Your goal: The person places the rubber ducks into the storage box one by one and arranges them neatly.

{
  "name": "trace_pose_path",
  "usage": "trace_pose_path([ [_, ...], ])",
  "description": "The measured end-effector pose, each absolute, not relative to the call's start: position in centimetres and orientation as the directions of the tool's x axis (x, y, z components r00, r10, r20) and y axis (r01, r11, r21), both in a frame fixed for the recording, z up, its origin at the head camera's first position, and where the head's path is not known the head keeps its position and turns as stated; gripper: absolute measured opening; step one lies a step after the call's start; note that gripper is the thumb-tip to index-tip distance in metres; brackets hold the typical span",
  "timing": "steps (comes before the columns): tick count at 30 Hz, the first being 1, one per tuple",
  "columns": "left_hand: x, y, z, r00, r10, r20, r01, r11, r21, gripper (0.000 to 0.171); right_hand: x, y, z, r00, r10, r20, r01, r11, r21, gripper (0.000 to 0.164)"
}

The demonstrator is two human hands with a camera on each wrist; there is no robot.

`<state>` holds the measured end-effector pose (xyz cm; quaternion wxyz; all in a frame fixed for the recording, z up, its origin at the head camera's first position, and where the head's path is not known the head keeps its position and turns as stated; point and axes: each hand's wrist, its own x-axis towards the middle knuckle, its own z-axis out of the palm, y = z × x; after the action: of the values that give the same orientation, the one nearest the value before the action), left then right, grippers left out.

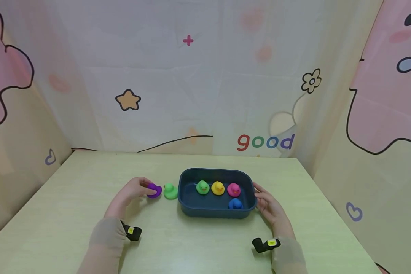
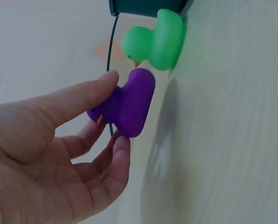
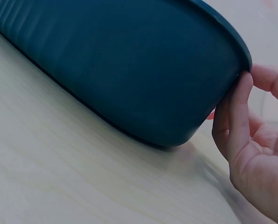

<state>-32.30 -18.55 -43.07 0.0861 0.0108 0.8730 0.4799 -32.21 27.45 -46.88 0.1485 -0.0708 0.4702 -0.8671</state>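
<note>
My left hand (image 1: 139, 188) pinches a purple toy duck (image 2: 134, 102) between thumb and fingers, just above the table as its shadow shows. Beside it, a green toy duck (image 1: 170, 191) stands on the table, close to the left end of a dark teal bin (image 1: 212, 212). Fingertips of my right hand (image 1: 270, 204) touch the bin's right end near the rim. Inside the bin, a green duck (image 1: 202, 187), a yellow duck (image 1: 217, 188) and a pink duck (image 1: 234, 190) form a row. A blue duck (image 1: 235, 204) lies by the near wall, partly hidden by it.
The pale wooden table (image 1: 205, 247) runs back to a printed cloth backdrop (image 1: 157, 68), with cloth walls on both sides. Each wrist carries a small black camera, one on the left (image 1: 133, 233) and one on the right (image 1: 262, 244).
</note>
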Motion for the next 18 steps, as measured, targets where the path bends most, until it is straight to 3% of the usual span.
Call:
trace_pose_path([
  [13, -32.1, -17.3, -43.3, -0.986, 0.019, -0.163, -0.104, 0.694, 0.712, 0.048, -32.3, 27.5, -47.0, -0.949, -0.308, -0.06, 0.219, -0.514, -0.83, 0.045],
  [18, -32.0, -17.5, -43.0, -0.979, 0.052, -0.197, -0.114, 0.66, 0.743, 0.057, -32.3, 27.4, -46.8, -0.952, -0.297, -0.074, 0.224, -0.512, -0.829, 0.045],
])
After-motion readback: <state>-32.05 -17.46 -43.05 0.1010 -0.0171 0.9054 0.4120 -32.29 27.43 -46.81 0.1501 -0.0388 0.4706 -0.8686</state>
